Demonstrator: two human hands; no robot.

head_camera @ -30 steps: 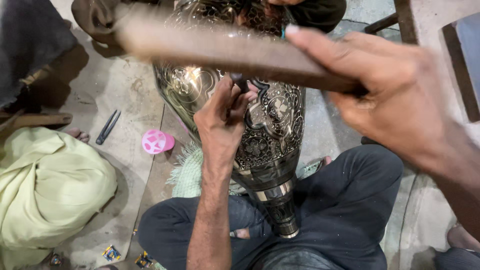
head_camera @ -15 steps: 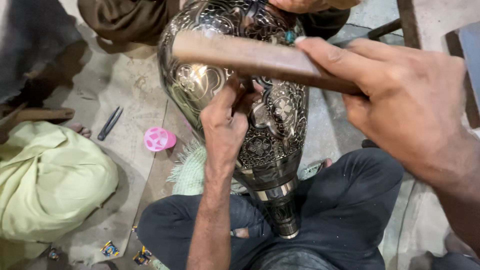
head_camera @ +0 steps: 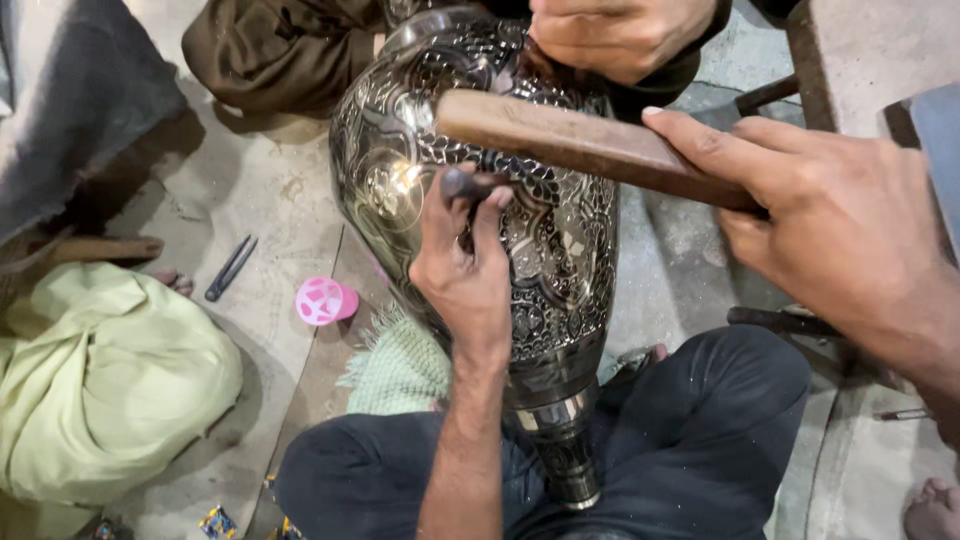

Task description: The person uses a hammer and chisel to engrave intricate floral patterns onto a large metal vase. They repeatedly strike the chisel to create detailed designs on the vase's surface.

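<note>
Wooden mallet (head_camera: 590,145) lower than before, nearer chisel (head_camera: 462,184) on vase (head_camera: 560,240).

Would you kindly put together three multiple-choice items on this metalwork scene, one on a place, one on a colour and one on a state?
1. Where does the small round cap lie?
A. on the floor beside the engraved metal vase
B. on top of the vase
C. on the green cloth

2. What colour is that cap?
A. blue
B. pink
C. black

3. What is the left hand doing?
A. lying flat on the floor
B. holding a small punch against the vase
C. holding the wooden handle

Answers:
1 A: the cap sits on the bare floor, apart from the vase.
2 B: it is plainly pink.
3 B: the fingers close round the punch, its tip at the vase's surface, while the right hand has the wooden handle in its grip.
</note>
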